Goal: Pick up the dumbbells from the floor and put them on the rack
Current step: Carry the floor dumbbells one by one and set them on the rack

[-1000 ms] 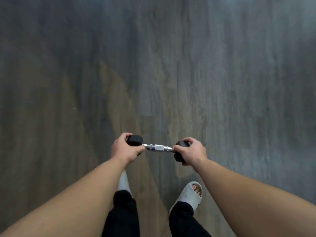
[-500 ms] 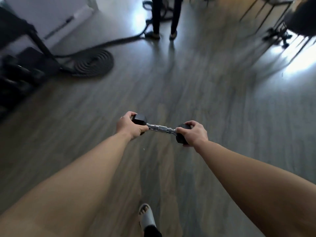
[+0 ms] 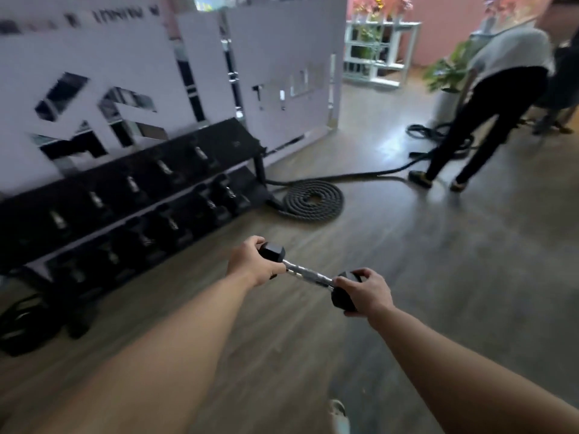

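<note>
Black hex-ended dumbbell with chrome handle (image 3: 308,274) held above grey wood floor (image 3: 438,277).
Left hand (image 3: 250,264) and right hand (image 3: 366,292) each wrap one end; black two-tier rack (image 3: 131,195) stands left.

Pretty dim indoors; daylight glare hits the floor (image 3: 385,151) around 1 o'clock. Motion blur smears the rack (image 3: 131,195) at 10 o'clock, and the edges bend fisheye-style.

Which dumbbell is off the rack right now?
The black hex-head dumbbell with the chrome handle, held by its ends in the left hand and right hand. The others all sit on the black two-tier rack.
</note>
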